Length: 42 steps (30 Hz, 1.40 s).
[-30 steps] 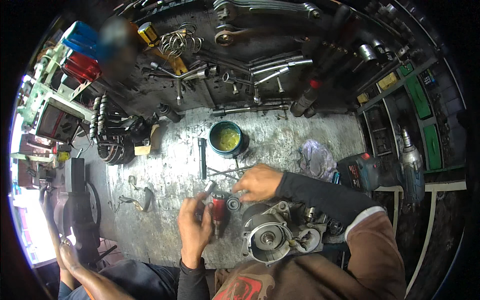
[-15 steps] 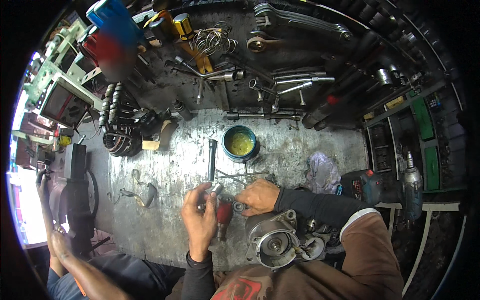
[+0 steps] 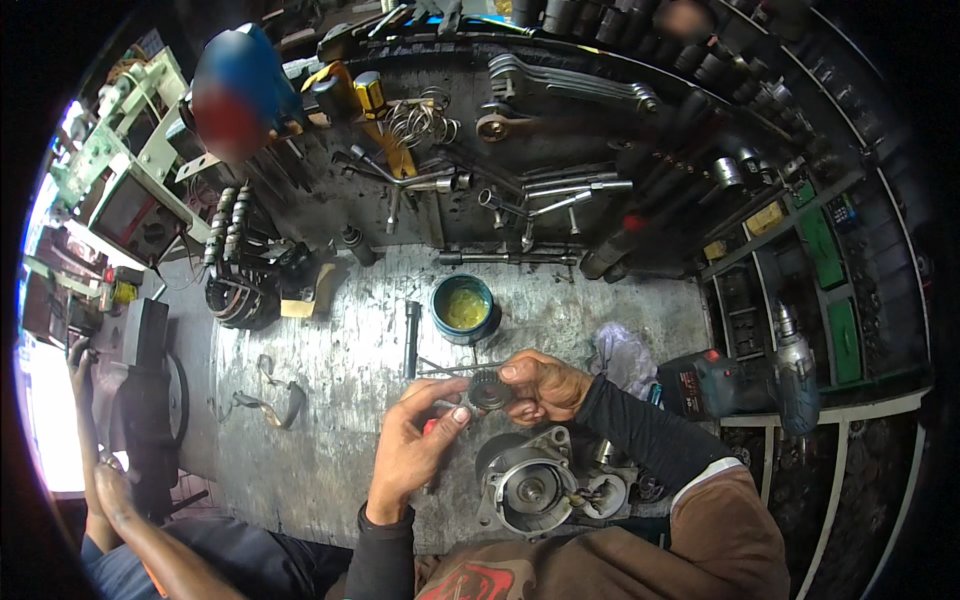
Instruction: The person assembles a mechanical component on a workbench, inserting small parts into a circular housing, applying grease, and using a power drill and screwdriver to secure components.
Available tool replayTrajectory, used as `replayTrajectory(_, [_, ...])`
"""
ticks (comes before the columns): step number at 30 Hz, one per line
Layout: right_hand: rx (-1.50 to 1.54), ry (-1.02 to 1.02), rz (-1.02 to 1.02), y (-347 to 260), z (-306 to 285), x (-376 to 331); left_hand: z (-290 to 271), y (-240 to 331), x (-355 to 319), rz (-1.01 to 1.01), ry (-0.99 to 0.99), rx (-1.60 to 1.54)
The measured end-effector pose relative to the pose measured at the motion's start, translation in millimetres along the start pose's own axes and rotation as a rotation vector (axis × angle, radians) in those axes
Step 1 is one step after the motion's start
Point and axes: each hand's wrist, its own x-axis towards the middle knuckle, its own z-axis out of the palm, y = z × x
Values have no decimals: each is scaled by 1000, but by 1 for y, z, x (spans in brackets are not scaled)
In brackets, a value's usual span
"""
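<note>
A dark toothed gear is held up between my two hands, above the bench. My right hand grips its right side, fingers curled round the rim. From the left, my left hand has thumb and fingertips closed at the gear's left edge. Partly hidden behind the left hand is a red-handled tool on the bench. Close in front of me sits a round metal motor housing with its open end up. A blue tub of yellowish grease stands beyond my hands.
A black socket bar and a thin rod lie near the tub. To the right are a crumpled cloth and a cordless drill. Wrenches line the back. Another person's arm is at lower left.
My right hand has lifted the gear from near the bench, and it now shows toothed side up. My left hand moved right to meet it; the short metal cylinder it held is no longer visible.
</note>
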Motion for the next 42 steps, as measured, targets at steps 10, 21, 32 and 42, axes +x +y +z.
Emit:
replayTrajectory(10, [-515,313,-175,-17,22,-17,3,0,7,-194,-30,-180])
replayTrajectory(21, [-1588,613,-676,-66,9,17,10,-32,33,-68,235,12])
replayTrajectory(32, [-2449,422,-553,-69,-13,117,-4,-50,19,-140,346,-99])
replayTrajectory(42, [-2247,389,-196,-81,-9,125,-9,-56,-10,-173,380,-152])
